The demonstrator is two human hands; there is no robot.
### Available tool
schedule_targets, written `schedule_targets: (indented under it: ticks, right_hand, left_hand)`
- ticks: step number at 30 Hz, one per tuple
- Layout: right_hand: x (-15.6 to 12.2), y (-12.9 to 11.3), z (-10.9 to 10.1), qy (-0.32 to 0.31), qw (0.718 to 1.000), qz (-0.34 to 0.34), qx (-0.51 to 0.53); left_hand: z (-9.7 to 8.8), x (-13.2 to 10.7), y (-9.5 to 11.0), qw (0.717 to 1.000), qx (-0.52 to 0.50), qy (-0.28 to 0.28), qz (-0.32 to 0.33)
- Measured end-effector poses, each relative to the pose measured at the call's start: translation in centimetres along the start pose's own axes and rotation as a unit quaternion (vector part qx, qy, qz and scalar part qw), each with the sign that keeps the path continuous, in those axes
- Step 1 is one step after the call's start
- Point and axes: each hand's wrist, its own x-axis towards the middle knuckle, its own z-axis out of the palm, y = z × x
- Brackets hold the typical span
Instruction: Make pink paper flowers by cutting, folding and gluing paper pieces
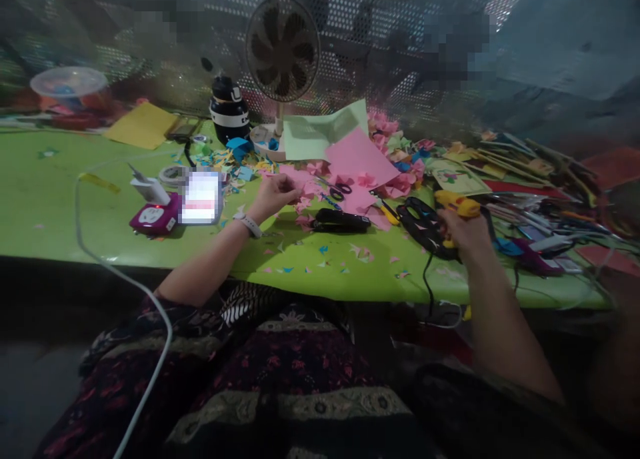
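My right hand (453, 229) is wrapped around a yellow glue gun (467, 206), just above a black stand-like piece with openings (417, 214). My left hand (274, 198), with a pale band on its wrist, is closed in a pinch beside pink paper pieces (306, 191). Whatever lies between its fingertips is too small to make out. Between the hands lie a black stapler (340, 221), dark-handled scissors (341, 191) and a yellow-handled tool (389, 212). A pink paper sheet (357, 159) rests behind them, partly over a light green sheet (310, 136).
Paper scraps litter the green table (310, 279). A fan (283, 49) and black bottle (229, 116) stand at the back. On the left are a lit phone (200, 198), tape roll (174, 174) and purple socket box (155, 218); a white cable (120, 272) crosses the edge. Clutter fills the right.
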Motion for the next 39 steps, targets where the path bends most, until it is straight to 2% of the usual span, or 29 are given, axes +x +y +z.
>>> schedule_targets:
  ticks: [1,3,5,8,12,16,19,22,39]
  right_hand:
    - [-0.4,-1.0,0.4,-0.035,0.992,0.029,0.116]
    - [-1.4,-3.5,1.6,-0.116,0.959,0.016,0.258]
    - [-2.7,-6.4,3.3,-0.196,0.939,-0.023,0.281]
    - [-4.0,-10.4,6.0,-0.257,0.917,-0.091,0.289]
    - [-4.1,-13.5,8.7,-0.316,0.892,-0.174,0.272]
    - [-3.6,-13.7,10.1,-0.325,0.886,-0.209,0.257]
    - [-3.5,-13.2,10.4,-0.293,0.893,-0.236,0.248]
    - [-3.7,-12.9,10.4,-0.271,0.898,-0.252,0.238]
    - [-4.1,-13.0,9.9,-0.245,0.914,-0.268,0.182]
  left_hand:
    - [0.0,0.0,0.2,1.0,-0.006,-0.002,-0.014]
    - [0.0,-0.1,0.5,0.999,-0.007,0.004,-0.032]
    - [0.0,-0.2,0.8,0.999,-0.006,0.011,-0.043]
    - [0.1,-0.6,1.2,0.998,-0.024,0.013,-0.054]
    - [0.0,-1.0,1.7,0.997,-0.049,-0.002,-0.061]
    - [-0.1,-1.2,1.6,0.997,-0.055,-0.01,-0.047]
    - [-0.1,-1.1,1.4,0.997,-0.055,-0.013,-0.048]
    - [0.1,-1.2,1.2,0.998,-0.046,-0.021,-0.041]
    - [0.3,-1.6,1.6,0.999,-0.023,-0.046,-0.009]
